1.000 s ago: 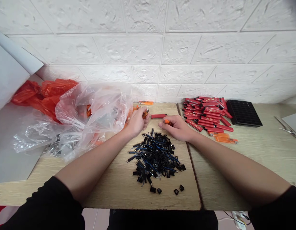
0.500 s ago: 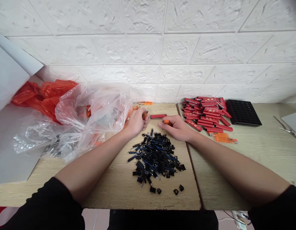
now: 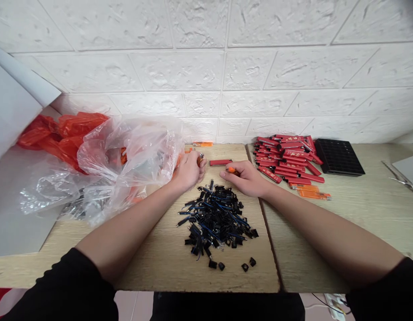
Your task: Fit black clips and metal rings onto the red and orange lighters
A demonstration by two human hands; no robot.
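A person's two bare hands work just beyond a loose heap of small black plastic parts and thin blue pieces (image 3: 222, 214), which lies on the table in front of the body. The hands are apart from each other. The left hand (image 3: 190, 170), beyond the heap and to its left, is curled around an amber-orange lighter with a metal end (image 3: 200, 158). The right hand (image 3: 244, 178), beyond the heap and to its right, grips an orange lighter-like piece (image 3: 232, 170) between thumb and fingers.

Left of the heap sprawls a crumpled clear plastic bag (image 3: 136, 147); orange pieces show through it, too blurred to count. A crumpled translucent red-orange plastic bag (image 3: 82, 129) lies farther left. Well to the heap's right, toward the wall, sits a black rectangular tray with a grid of compartments (image 3: 340, 157); their contents are too small to tell. Between heap and tray lies a pile of slim red cases with black ends (image 3: 288, 156). One slim red case (image 3: 221, 162) lies alone beyond the heap.

Everything rests on a pale wood-grain table (image 3: 149, 263), with a dark seam right of the heap. Behind rises a white brick-patterned wall (image 3: 199, 71).
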